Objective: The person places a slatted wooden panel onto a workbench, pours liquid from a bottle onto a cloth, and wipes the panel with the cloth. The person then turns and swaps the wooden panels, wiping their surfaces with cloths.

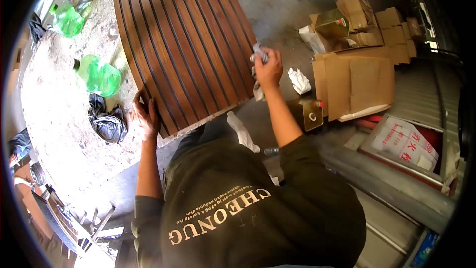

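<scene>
A brown slatted wooden panel (186,44) with dark grooves lies on the pale, stained worktable (54,104). My left hand (145,118) rests against the panel's near left corner. Its fingers are stretched and somewhat apart, touching the edge. At the right edge of the panel, my right hand (270,68) is closed around a crumpled grey rag (259,54). Part of the rag hangs below the hand, along the panel's side. My right palm hides the middle of the rag.
Left on the table are a green bottle (100,75), another green bottle (68,21) and a crumpled black plastic bag (106,121). Rightward on the floor are white crumpled paper (299,81), a metal can (306,114) and cardboard boxes (357,82). A red-framed case (404,144) stands lower right.
</scene>
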